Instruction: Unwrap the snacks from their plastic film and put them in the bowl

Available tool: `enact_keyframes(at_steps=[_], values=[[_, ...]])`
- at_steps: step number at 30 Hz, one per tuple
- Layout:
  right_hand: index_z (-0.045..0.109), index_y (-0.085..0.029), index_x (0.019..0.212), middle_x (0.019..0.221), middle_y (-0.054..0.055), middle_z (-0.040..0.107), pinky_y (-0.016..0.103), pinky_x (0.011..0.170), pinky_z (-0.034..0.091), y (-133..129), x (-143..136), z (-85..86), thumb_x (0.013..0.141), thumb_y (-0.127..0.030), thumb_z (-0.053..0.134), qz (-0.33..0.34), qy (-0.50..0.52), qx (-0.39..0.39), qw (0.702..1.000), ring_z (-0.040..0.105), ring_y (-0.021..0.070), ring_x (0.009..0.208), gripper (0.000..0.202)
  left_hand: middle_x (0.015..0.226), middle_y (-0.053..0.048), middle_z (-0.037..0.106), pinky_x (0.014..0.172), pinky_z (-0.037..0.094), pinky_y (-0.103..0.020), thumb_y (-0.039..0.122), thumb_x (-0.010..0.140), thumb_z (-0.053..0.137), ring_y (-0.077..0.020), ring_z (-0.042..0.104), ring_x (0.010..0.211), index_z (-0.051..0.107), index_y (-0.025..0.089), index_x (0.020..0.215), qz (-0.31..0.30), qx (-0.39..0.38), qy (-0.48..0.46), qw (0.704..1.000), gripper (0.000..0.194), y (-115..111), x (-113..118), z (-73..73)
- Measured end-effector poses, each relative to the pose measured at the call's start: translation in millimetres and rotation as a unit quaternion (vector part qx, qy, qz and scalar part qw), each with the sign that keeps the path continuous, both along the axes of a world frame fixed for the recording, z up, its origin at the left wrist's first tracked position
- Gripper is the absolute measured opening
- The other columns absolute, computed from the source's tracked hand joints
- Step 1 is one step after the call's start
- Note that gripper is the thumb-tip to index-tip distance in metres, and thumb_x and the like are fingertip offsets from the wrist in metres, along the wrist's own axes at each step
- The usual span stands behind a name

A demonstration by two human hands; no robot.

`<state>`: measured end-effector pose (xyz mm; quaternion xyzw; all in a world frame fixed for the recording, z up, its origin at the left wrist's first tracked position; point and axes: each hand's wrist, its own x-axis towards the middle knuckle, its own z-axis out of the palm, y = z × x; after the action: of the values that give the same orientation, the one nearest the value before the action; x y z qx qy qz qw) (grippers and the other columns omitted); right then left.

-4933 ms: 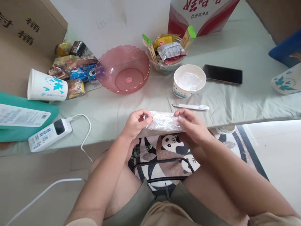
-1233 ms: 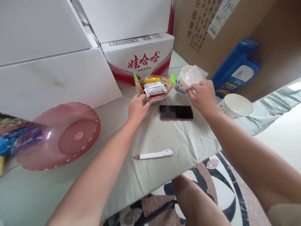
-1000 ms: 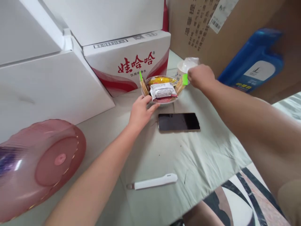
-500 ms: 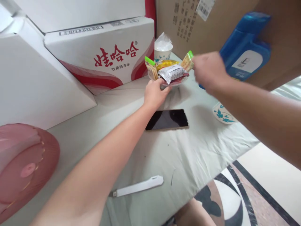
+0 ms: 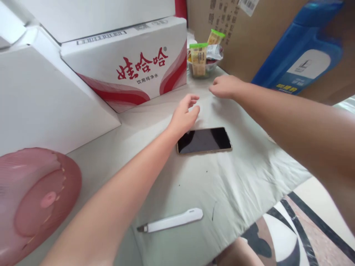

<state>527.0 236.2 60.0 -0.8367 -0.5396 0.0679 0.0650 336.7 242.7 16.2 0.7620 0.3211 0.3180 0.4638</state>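
Observation:
My left hand (image 5: 186, 113) is empty, its fingers apart and slightly curled, above the cloth behind a black phone (image 5: 204, 140). To its right, my right hand (image 5: 224, 87) has its fingers curled together; whether anything is in them is hidden. Beyond both hands, a clear bowl (image 5: 206, 70) of wrapped snacks stands against the white box. Two green-topped packets (image 5: 198, 59) stick up from it. The phone lies flat with its screen up. Nearer the front, a white utility knife (image 5: 174, 220) rests on the cloth, its dark tip pointing left.
A white carton with red lettering (image 5: 141, 70) stands at the back left. At the left edge lies a pink translucent lid-like object (image 5: 41, 199). Behind my right arm are a blue bottle (image 5: 299, 55) and a large brown carton (image 5: 235, 51). The cloth-covered table (image 5: 238, 192) ends at the front right.
The bowl has moved back, away from my hands, and partly covers where the paper cup stood. My left hand has let go of it. My right hand has come lower and left, off the packet.

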Motion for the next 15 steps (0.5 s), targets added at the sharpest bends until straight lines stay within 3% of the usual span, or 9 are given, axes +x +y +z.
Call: enact_keyframes(at_steps=[2,5,7,9,11,13,15], values=[[0.076,-0.016,0.107,0.119,0.016,0.075,0.048,0.098,0.052,-31.7,-16.5,5.3,0.090,-0.025,0.052,0.035,0.003,0.044,0.998,0.068,0.0349,0.115,0.030,0.122,-0.009,0.069,0.110,0.048,-0.043,0.012,0.086,0.052,-0.0230,0.064,0.123,0.062,0.019,0.108,0.009,-0.018,0.003,1.000,0.025,-7.6,-12.8,4.4],[0.075,-0.024,0.105,0.112,0.011,0.078,0.048,0.096,0.053,-116.4,-35.1,22.0,0.091,-0.035,0.048,0.094,0.016,0.153,0.984,0.070,0.0333,0.109,0.032,0.116,-0.007,0.071,0.104,0.051,-0.041,0.012,0.084,0.053,-0.0219,0.066,0.117,0.063,0.020,0.105,0.014,-0.043,-0.003,0.999,0.025,-23.5,-33.0,11.8],[0.074,-0.027,0.106,0.109,0.009,0.078,0.045,0.093,0.054,-180.6,-35.7,32.5,0.091,-0.038,0.046,0.046,-0.003,0.241,0.969,0.072,0.0297,0.098,0.034,0.110,-0.005,0.071,0.099,0.053,-0.039,0.013,0.081,0.055,-0.0207,0.068,0.108,0.063,0.021,0.104,0.023,-0.064,-0.013,0.998,0.025,-35.6,-47.1,17.5],[0.075,-0.027,0.105,0.108,0.010,0.078,0.044,0.084,0.055,-234.9,-26.3,36.7,0.088,-0.041,0.048,-0.078,-0.050,0.296,0.951,0.069,0.0258,0.076,0.035,0.102,-0.003,0.069,0.093,0.054,-0.039,0.016,0.080,0.057,-0.0196,0.069,0.098,0.064,0.022,0.103,0.040,-0.086,-0.028,0.995,0.025,-48.9,-61.0,24.8],[0.075,-0.021,0.106,0.106,0.014,0.077,0.048,0.087,0.054,-269.8,-11.2,33.5,0.084,-0.041,0.049,-0.145,-0.078,0.263,0.951,0.068,0.0273,0.073,0.040,0.092,0.000,0.067,0.091,0.054,-0.038,0.018,0.078,0.060,-0.0186,0.070,0.090,0.063,0.023,0.101,0.060,-0.106,-0.053,0.991,0.024,-65.2,-74.8,34.2],[0.074,-0.015,0.111,0.110,0.019,0.076,0.049,0.095,0.052,-283.9,4.0,26.3,0.084,-0.039,0.050,-0.125,-0.077,0.196,0.970,0.071,0.0320,0.091,0.043,0.084,0.002,0.064,0.089,0.054,-0.037,0.020,0.076,0.063,-0.0174,0.069,0.084,0.063,0.024,0.098,0.080,-0.123,-0.091,0.985,0.022,-86.4,-90.1,45.2],[0.073,-0.017,0.109,0.117,0.019,0.076,0.046,0.100,0.049,-282.9,15.8,20.1,0.087,-0.036,0.052,-0.076,-0.075,0.149,0.983,0.069,0.0317,0.106,0.036,0.078,0.004,0.064,0.087,0.054,-0.037,0.021,0.074,0.065,-0.0164,0.068,0.079,0.062,0.025,0.095,0.108,-0.140,-0.131,0.975,0.021,-113.1,-108.5,55.5]])
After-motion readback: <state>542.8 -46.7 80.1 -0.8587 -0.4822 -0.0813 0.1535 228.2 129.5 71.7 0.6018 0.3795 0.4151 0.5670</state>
